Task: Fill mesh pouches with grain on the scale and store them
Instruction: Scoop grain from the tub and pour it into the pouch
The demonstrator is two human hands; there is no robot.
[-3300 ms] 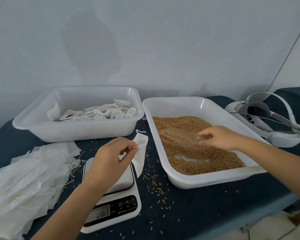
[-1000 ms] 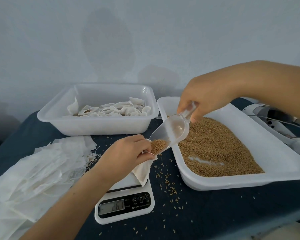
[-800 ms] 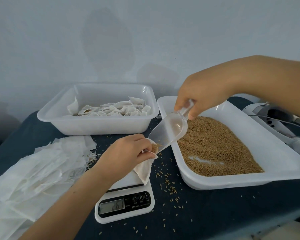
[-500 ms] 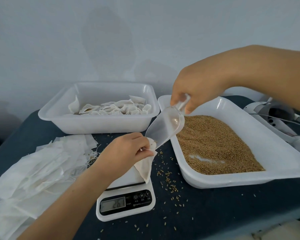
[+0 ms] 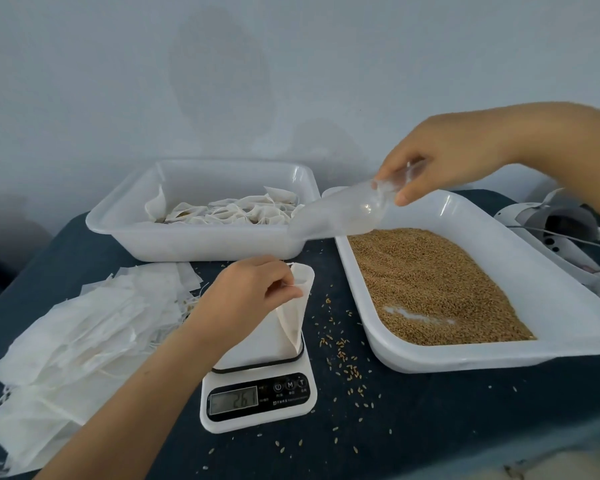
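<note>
Head view, the only 1 we have. Our left hand pinches the mouth of a mesh pouch w/ thumb and fingertips, holding it upright on the scale; the display seems to read 26.1. Our right hand, at approx. 2 o'clock from the pouch, has fingers curled round the handle of a clear scoop, which looks empty and hangs over the near corner of the grain tray, apart from the pouch. Filled pouches lie in the storage bin at 12 o'clock; flat empties are stacked at 9 o'clock. Loose grain is scattered at 3 o'clock of the scale.

We judge the pouch soft, limp and light, w/ a shifting load: take it at the rim, near the drawstring, and keep the mouth up or it spills.
</note>
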